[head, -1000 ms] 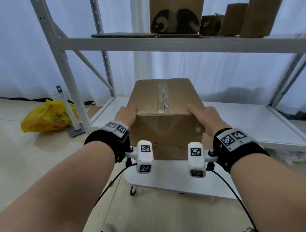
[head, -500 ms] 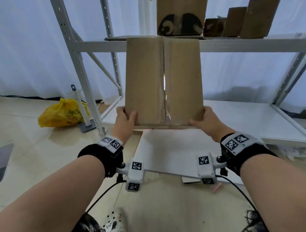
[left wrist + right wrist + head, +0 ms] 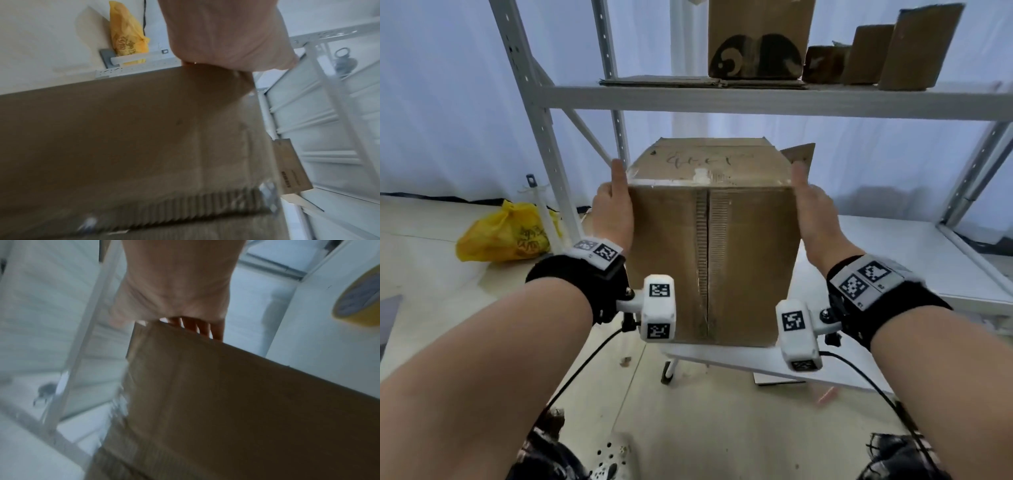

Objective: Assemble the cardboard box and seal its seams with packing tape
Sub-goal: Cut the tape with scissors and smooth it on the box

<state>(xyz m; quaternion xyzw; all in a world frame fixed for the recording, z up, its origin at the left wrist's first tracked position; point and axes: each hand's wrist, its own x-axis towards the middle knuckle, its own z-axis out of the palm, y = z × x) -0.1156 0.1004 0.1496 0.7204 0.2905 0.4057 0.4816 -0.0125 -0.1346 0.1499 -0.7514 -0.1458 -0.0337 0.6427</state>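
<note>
While the box (image 3: 710,246) sits tipped on its side on the white desk (image 3: 825,373), both hands are clamped to its flanks: left hand (image 3: 614,214) flat against the left wall with the thumb up over the top edge, right hand (image 3: 813,219) mirrored on the right. Fingers look stretched along the cardboard, not curled. The right wrist view shows fingertips (image 3: 197,327) reaching over the far edge, though it is blurry and I would not swear to how firmly they hook it.

Facing the person is the taped end, its centre seam (image 3: 707,260) running top to bottom under a strip of clear tape. Up top lies a side panel with scrawled writing, and behind it one flap (image 3: 799,156) pokes out at the far right, so that far end looks unsealed.

My read: one end is done and this is the turn-over step, rotating the box to bring the open end up. What the next move calls for is finishing the roll so the taped end goes down on the desk, then letting go, folding the loose flaps shut and fetching the tape roll (image 3: 362,300), which the right wrist view catches lying on a white surface off to the right. Steady, even pressure from both palms matters, since an empty box can slip.
</note>
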